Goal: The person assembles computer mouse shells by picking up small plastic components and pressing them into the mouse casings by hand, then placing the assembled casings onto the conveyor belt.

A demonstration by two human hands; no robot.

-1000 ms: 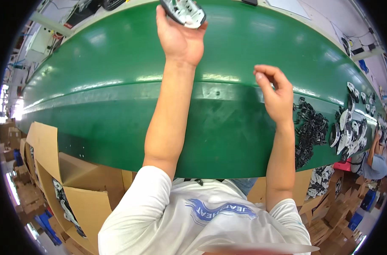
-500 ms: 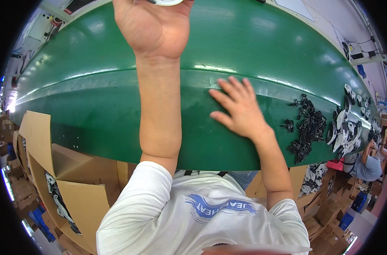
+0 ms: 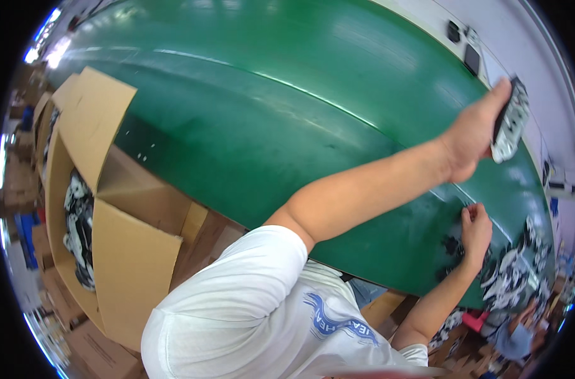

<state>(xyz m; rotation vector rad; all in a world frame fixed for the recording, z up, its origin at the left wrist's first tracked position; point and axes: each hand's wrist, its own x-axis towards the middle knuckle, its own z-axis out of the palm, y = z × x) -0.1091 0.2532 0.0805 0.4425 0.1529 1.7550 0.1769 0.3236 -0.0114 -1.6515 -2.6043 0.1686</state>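
Observation:
My left hand (image 3: 477, 129) is raised over the green table (image 3: 262, 126) at the right, closed around a white-and-black moulded plastic part (image 3: 513, 120). The part stands tilted on edge, its ribbed inner side partly showing. Below it, my right hand (image 3: 477, 230) is over the heap of small black plastic clips (image 3: 453, 246), with thumb and fingers pinched together. A small black clip (image 3: 467, 203) shows at those fingertips, blurred. The hand and wrist hide part of the heap.
White-and-black plastic parts (image 3: 508, 275) lie piled on the table's right end. An open cardboard box (image 3: 135, 265) with similar parts inside stands at the left edge. A phone (image 3: 472, 60) lies on the far ledge. Another person (image 3: 513, 338) sits at the lower right.
The view has turned rightward. My left hand has swung to the right with the plastic part. My right hand, spread on the table before, has moved to the black clips and pinched.

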